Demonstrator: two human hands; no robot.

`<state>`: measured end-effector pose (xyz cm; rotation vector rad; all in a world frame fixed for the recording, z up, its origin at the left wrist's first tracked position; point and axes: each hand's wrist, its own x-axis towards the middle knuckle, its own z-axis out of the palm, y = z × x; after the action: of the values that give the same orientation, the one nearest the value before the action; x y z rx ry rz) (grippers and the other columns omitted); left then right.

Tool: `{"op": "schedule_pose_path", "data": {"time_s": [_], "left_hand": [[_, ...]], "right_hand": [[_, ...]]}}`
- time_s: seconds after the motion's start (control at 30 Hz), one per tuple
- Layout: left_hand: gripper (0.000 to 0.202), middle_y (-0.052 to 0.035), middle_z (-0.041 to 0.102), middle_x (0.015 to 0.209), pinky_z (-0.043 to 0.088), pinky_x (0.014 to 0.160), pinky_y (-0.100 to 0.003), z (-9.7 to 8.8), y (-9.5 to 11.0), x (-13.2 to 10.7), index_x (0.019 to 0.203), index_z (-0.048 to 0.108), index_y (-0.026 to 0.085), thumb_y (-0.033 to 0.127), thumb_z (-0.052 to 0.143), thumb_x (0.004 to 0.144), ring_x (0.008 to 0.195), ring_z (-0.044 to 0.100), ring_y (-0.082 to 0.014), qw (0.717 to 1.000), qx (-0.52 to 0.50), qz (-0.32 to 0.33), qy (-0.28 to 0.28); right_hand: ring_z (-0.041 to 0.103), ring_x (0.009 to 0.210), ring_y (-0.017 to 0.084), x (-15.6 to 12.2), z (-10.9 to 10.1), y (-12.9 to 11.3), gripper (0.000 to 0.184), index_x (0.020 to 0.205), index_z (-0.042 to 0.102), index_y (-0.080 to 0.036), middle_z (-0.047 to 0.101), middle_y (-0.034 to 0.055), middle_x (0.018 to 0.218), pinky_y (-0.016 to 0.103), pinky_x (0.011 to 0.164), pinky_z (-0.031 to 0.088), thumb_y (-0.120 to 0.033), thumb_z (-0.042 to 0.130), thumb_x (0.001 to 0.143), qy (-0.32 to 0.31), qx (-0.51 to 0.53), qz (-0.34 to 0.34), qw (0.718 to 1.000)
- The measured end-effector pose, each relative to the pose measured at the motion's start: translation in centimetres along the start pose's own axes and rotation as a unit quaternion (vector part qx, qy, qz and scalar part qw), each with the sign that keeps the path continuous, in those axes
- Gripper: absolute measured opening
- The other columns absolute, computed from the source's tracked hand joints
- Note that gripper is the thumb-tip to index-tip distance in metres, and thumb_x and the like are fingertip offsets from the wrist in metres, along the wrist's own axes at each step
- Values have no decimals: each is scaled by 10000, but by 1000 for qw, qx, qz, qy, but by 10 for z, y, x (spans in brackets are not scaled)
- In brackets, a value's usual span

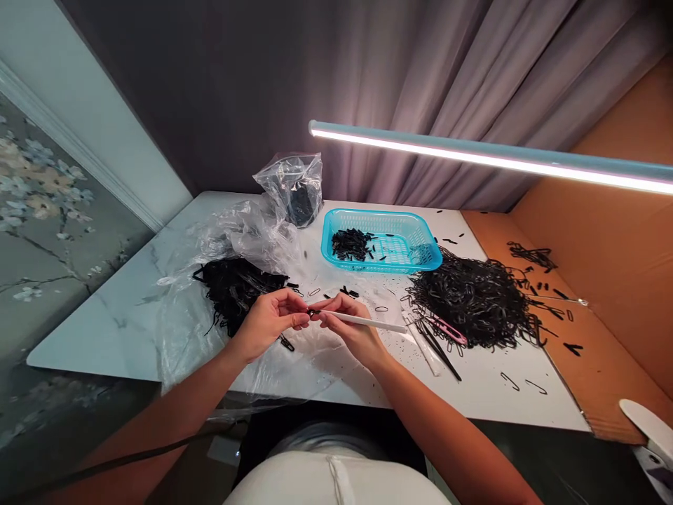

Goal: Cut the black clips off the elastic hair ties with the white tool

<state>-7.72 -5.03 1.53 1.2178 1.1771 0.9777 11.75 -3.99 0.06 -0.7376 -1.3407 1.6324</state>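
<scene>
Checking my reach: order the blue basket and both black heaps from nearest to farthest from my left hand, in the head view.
From the left hand:
1. Smaller black heap, just behind it
2. Blue basket, back centre
3. Larger black heap, right side

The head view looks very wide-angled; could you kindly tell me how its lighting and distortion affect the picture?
In the head view, the tube lamp glares into a white streak; the wide lens stretches the table towards its corners; the left hand and right hand look fairly sharp, but the black piece at the white rod's tip is too small to make out.
</scene>
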Motion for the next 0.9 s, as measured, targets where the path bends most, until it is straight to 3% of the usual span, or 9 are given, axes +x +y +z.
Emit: {"op": "schedule_pose_path", "data": {"time_s": [0.17, 0.37, 0.47, 0.67, 0.9], "left_hand": [[254, 0, 677, 825, 482, 757, -260, 9, 0, 5, 847, 662, 162, 236, 832, 673, 783, 630, -121, 1000, 1, 9, 29], [247, -16, 667, 867, 424, 745, -214, 12, 1, 12, 968, 749, 184, 206, 788, 725, 809, 559, -97, 999, -40, -17, -2], [200, -18, 671, 856, 415, 713, -207, 12, 3, 13, 928, 755, 177, 217, 782, 734, 766, 542, -86, 999, -45, -24, 2], [161, -8, 652, 780, 445, 676, -226, 14, 3, 11, 839, 681, 163, 266, 774, 758, 714, 585, -99, 991, -106, -81, -30], [216, -41, 667, 848, 463, 667, -214, 0, 2, 8, 816, 684, 137, 287, 808, 723, 741, 615, -108, 985, -143, -84, 48]], "right_hand": [[676, 849, 158, 1, -3, 5, 219, 804, 552, -175, 720, 75, 1030, 274, 715, 502, -355, 664, 858, 53, 31, -9, 998], [676, 883, 170, 0, -5, 12, 192, 819, 581, -180, 711, 75, 1039, 311, 787, 512, -353, 647, 871, 119, -1, -37, 992], [665, 878, 169, -1, -6, 11, 183, 821, 589, -183, 714, 72, 1022, 312, 787, 503, -351, 629, 881, 119, -44, -45, 991], [662, 855, 166, 0, -7, 8, 194, 781, 565, -178, 716, 69, 1009, 304, 755, 508, -332, 639, 871, 97, -25, -29, 995], [685, 907, 178, 3, -19, 2, 189, 884, 622, -177, 713, 90, 1024, 296, 761, 535, -365, 633, 878, 175, -5, -43, 984]]}}
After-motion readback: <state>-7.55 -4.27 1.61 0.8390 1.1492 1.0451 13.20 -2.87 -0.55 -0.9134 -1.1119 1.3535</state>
